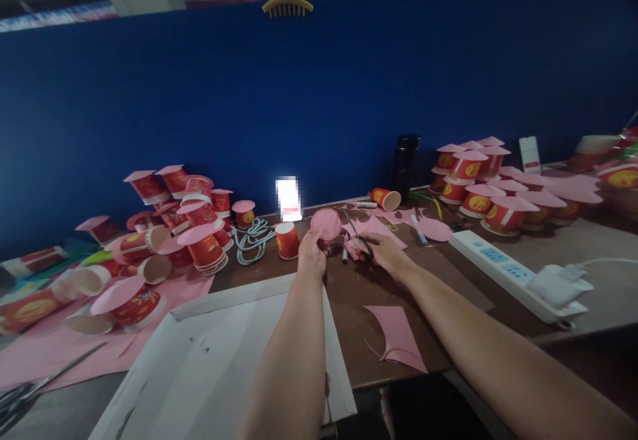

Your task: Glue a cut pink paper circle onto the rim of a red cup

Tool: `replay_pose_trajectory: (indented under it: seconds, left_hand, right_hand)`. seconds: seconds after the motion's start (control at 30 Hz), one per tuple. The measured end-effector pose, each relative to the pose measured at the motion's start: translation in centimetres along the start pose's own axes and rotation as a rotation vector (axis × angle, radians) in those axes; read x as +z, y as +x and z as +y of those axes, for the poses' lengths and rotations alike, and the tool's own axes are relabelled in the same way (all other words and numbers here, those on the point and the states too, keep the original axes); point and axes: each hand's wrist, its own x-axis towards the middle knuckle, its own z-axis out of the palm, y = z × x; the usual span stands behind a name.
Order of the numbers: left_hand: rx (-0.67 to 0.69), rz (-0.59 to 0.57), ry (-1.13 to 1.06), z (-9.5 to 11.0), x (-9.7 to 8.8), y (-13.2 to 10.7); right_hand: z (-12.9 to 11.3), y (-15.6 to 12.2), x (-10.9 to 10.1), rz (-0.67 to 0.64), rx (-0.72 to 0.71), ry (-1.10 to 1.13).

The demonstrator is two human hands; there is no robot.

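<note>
My left hand is closed on a round pink paper disc, held upright above the brown table. My right hand grips a pair of black-handled scissors, its blades pointing up and left toward the disc. A small red paper cup stands just left of my left hand. A pink paper offcut lies on the table between my forearms.
Piles of red cups capped with pink discs sit at left and right. A white power strip, a black bottle, a coiled cord, a white tray and second scissors lie around.
</note>
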Motion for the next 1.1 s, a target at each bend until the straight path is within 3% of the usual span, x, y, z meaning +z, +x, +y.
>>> replay_pose_trajectory:
  seconds: [0.4,0.63,0.87,1.1]
  left_hand:
    - [0.002,0.065,0.003,0.48,-0.08,0.36]
    - [-0.016,0.123,-0.016,0.83,0.14,0.22]
    - [0.05,0.087,-0.057,0.93,0.22,0.14]
    - [0.122,0.098,-0.034,1.01,0.18,0.02]
  right_hand:
    - [-0.63,-0.32,0.16,-0.052,-0.022,-0.087]
    - [-0.55,-0.33,0.29,-0.056,0.114,-0.061]
    - [-0.79,-0.6,0.32,-0.163,0.114,-0.044]
    - [-0.76,-0.65,0.39,-0.182,0.097,-0.03]
